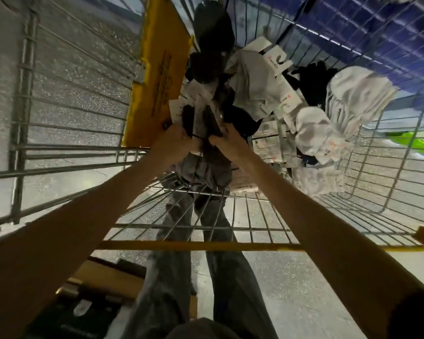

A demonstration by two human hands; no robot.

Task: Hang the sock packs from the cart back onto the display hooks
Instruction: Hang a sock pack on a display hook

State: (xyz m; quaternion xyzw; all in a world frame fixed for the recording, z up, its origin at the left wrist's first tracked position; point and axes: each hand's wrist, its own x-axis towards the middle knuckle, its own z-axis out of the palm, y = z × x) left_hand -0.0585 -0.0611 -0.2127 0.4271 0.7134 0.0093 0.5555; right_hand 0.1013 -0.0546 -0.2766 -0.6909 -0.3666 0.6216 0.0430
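Observation:
I look down into a wire shopping cart [230,226] full of sock packs. Both arms reach into it. My left hand [175,145] and my right hand [227,144] grip the same bundle of dark grey and black sock packs [201,123] with white card headers, close together at the cart's middle. Grey socks [198,172] hang below the hands. White sock packs [318,133] and more carded packs [257,84] lie piled to the right. Black packs [211,28] lie at the far end. No display hooks are in view.
A yellow flap [157,77] forms the cart's child seat at the left. The yellow cart handle [194,245] crosses below my arms. A blue crate wall [353,25] stands at top right. Cardboard boxes [103,282] sit on the floor at lower left, beside my legs.

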